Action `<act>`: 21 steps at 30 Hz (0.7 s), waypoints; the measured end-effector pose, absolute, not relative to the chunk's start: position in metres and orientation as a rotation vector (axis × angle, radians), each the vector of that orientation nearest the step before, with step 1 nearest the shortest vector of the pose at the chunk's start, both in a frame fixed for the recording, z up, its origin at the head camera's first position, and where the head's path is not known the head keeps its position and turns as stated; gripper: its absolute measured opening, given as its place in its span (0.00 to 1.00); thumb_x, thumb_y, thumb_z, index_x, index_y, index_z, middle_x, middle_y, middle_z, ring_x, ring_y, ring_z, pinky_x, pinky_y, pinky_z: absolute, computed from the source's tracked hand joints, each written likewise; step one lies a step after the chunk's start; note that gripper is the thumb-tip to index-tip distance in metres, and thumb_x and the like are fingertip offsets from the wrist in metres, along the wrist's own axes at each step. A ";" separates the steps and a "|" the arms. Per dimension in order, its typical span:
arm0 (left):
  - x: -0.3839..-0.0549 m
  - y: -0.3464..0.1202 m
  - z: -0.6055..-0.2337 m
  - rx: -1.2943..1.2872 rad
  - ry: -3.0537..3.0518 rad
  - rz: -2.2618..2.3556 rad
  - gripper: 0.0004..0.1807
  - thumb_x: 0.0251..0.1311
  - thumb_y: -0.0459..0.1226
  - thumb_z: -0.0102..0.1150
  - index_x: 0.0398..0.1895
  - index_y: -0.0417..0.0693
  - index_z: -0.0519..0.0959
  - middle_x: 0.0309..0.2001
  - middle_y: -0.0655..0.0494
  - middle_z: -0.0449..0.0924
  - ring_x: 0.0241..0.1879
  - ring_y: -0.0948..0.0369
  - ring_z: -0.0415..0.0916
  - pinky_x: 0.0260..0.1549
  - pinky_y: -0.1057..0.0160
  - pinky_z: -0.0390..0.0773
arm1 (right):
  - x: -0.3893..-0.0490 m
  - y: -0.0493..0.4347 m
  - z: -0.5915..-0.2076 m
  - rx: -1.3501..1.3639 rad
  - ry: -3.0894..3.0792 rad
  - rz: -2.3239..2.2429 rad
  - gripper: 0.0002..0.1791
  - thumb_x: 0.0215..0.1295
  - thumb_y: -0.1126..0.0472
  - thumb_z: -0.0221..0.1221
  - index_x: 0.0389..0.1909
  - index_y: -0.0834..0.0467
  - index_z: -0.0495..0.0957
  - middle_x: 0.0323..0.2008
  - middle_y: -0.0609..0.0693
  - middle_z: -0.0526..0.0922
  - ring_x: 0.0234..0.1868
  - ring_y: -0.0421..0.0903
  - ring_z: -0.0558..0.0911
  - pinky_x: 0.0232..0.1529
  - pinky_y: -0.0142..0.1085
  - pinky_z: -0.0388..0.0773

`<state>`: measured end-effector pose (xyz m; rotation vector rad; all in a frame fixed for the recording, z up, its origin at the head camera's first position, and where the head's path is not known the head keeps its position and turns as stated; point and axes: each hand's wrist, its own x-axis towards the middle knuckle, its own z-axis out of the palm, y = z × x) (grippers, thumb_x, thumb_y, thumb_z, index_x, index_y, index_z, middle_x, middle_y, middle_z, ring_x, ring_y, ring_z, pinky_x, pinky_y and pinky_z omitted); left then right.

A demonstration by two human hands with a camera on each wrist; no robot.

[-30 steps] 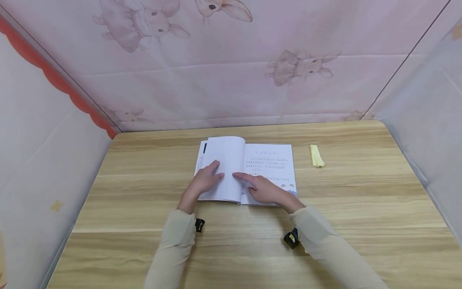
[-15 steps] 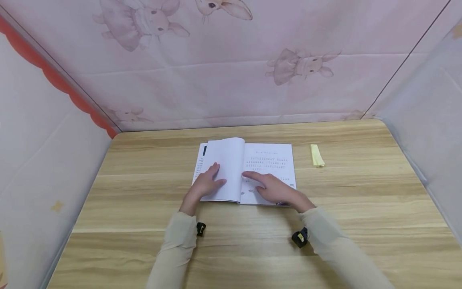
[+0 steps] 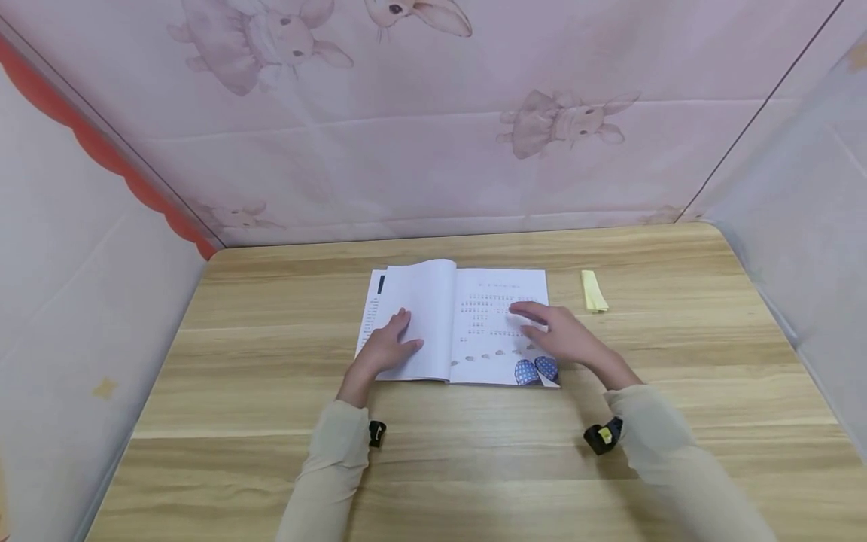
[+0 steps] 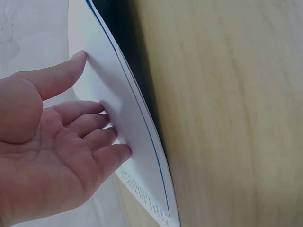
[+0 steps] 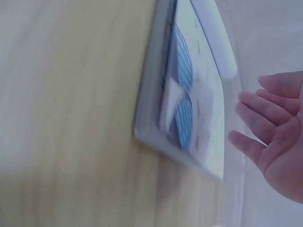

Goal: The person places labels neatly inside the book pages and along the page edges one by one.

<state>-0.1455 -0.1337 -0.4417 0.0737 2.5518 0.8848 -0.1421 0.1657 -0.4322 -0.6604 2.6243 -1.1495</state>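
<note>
An open book [image 3: 497, 361] lies on the wooden table, its right page printed with lines of text and a blue patterned picture at the lower corner. The blank left page [image 3: 423, 301] curves up toward the spine, over another page with a black mark at its far left. My left hand [image 3: 386, 348] rests on this left page, fingertips against the paper, thumb apart, as the left wrist view [image 4: 71, 137] also shows. Over the right page's outer edge hovers my right hand [image 3: 565, 335], its fingers loosely bent around nothing. In the right wrist view it appears above the book's thick page block [image 5: 165, 142].
A folded pale yellow paper strip [image 3: 594, 291] lies right of the book. Dark wrist devices [image 3: 603, 435] sit at both cuffs. A pink wall with rabbit drawings [image 3: 562, 124] stands along the table's far edge, with pale panels at either side.
My right hand has moved right, from the spine across the right page to its outer edge, uncovering text and the blue picture. The left hand has stayed nearly still on the left page.
</note>
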 end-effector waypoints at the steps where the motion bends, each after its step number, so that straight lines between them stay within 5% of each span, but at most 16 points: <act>1: -0.145 -0.134 -0.442 0.076 2.552 0.884 0.36 0.62 0.43 0.51 0.69 0.39 0.51 0.70 0.49 0.43 0.69 0.51 0.39 0.66 0.53 0.43 | -0.143 0.171 -0.432 -0.632 2.631 -1.158 0.21 0.64 0.67 0.51 0.58 0.67 0.68 0.58 0.62 0.70 0.58 0.60 0.69 0.57 0.51 0.65; 21: -0.146 -0.133 -0.444 0.054 2.551 0.874 0.36 0.62 0.43 0.52 0.69 0.40 0.51 0.71 0.50 0.43 0.69 0.51 0.39 0.66 0.53 0.43 | -0.156 0.235 -0.411 -0.352 2.726 -1.248 0.18 0.66 0.66 0.50 0.53 0.72 0.70 0.49 0.68 0.75 0.49 0.61 0.76 0.48 0.49 0.75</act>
